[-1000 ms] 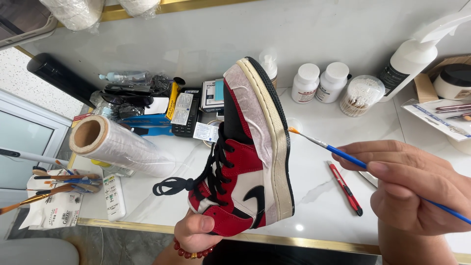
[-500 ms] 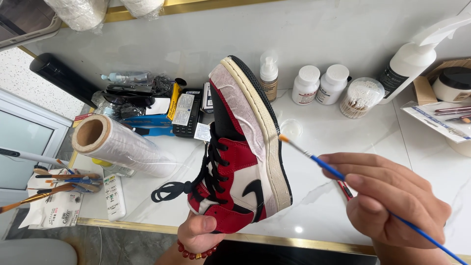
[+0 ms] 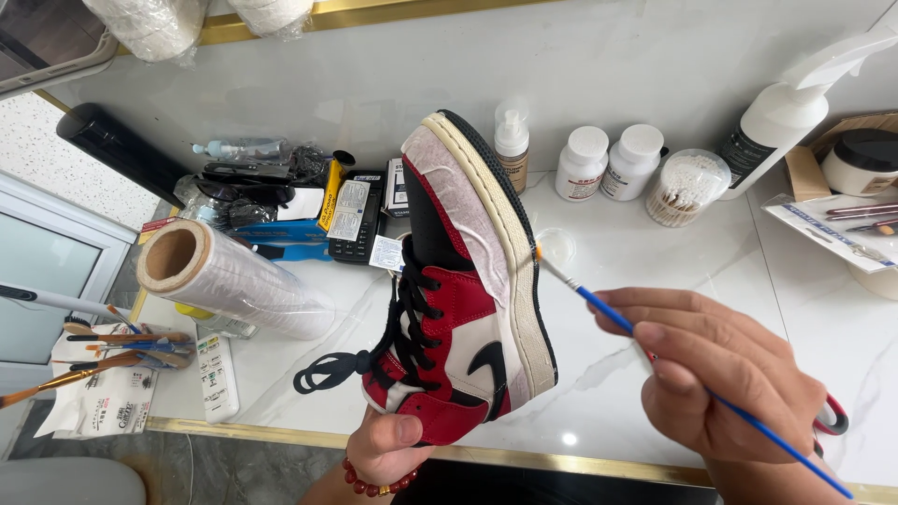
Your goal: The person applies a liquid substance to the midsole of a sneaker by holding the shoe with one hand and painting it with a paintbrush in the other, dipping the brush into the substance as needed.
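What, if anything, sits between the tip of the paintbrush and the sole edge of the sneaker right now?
Nothing visible does. The right hand holds the blue paintbrush with its tip right at the cream midsole edge of the red, black and white sneaker, which the left hand holds up by the heel, above the marble counter.

The sneaker (image 3: 463,309) is red, black and white with black laces and a cream sole edge. The paintbrush (image 3: 655,346) has a blue handle and an orange-tinted tip. The surface (image 3: 655,234) is white marble with faint grey veins and a gold rim.
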